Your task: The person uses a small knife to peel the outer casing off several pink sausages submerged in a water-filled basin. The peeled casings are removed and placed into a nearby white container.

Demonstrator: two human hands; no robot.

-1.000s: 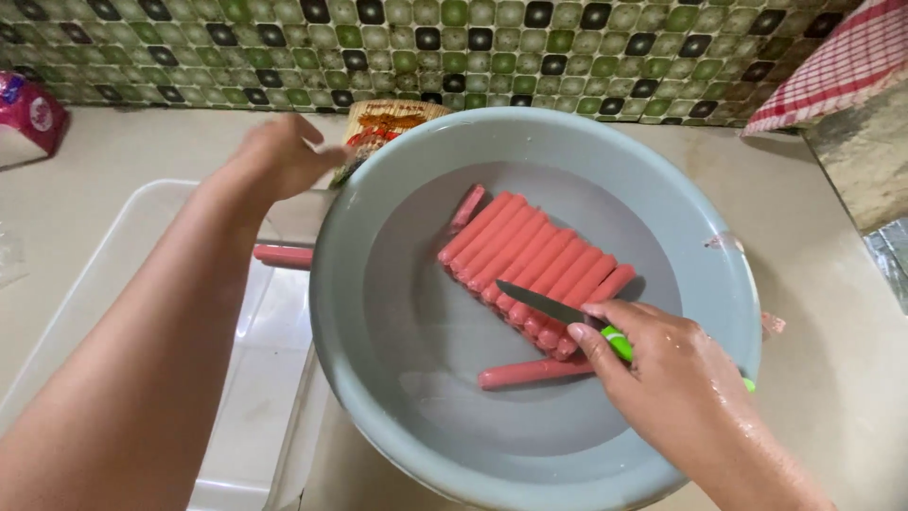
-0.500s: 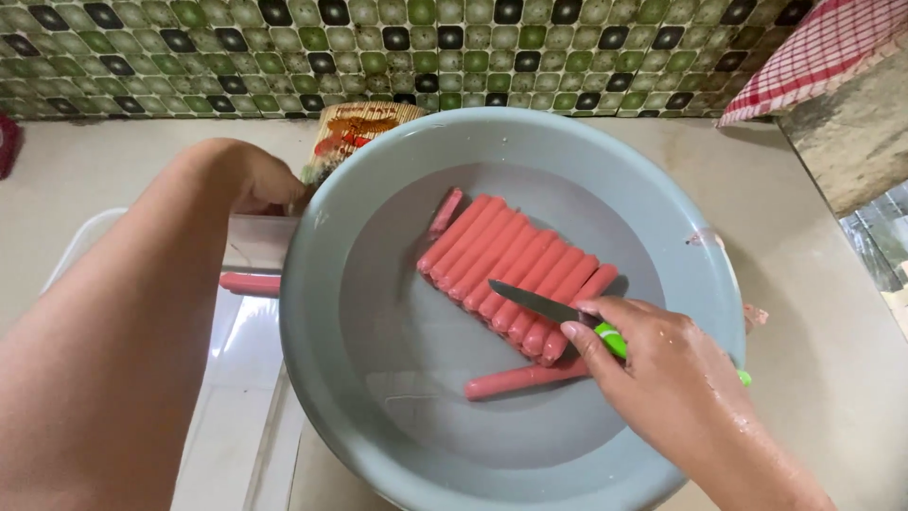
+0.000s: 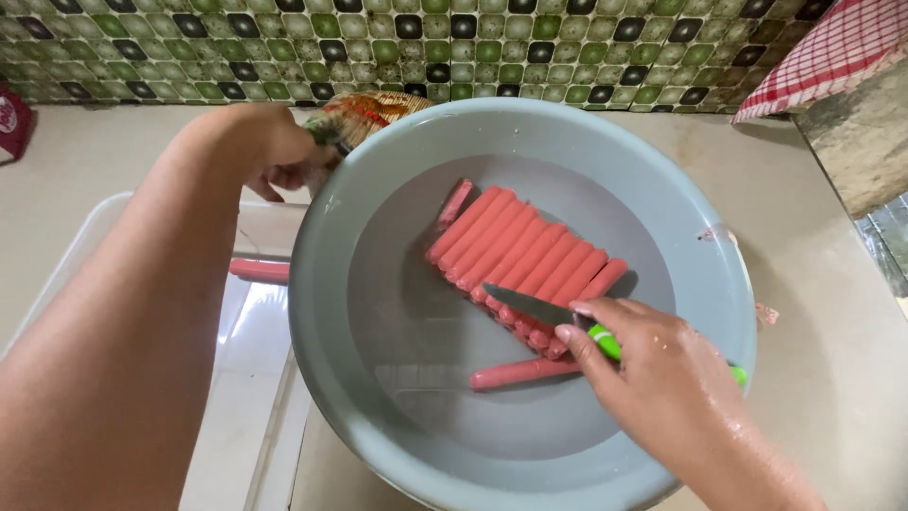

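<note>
A wide grey basin (image 3: 397,170) with water holds a block of several pink sausages (image 3: 515,251) side by side, plus one loose sausage (image 3: 520,372) lying below the block. My right hand (image 3: 662,378) grips a green-handled knife (image 3: 539,308), its blade laid across the lower end of the block. My left hand (image 3: 260,147) is closed around the basin's far left rim, next to a printed food packet (image 3: 364,112).
A clear plastic tray (image 3: 236,378) lies left of the basin with one sausage (image 3: 257,271) in it. Green mosaic tiles (image 3: 378,43) form the back wall. A red checked cloth (image 3: 823,47) drapes over a stone block at the top right.
The view has shifted, so the basin sits further right in frame. My left hand has come onto the basin rim. The knife hand stays over the sausages.
</note>
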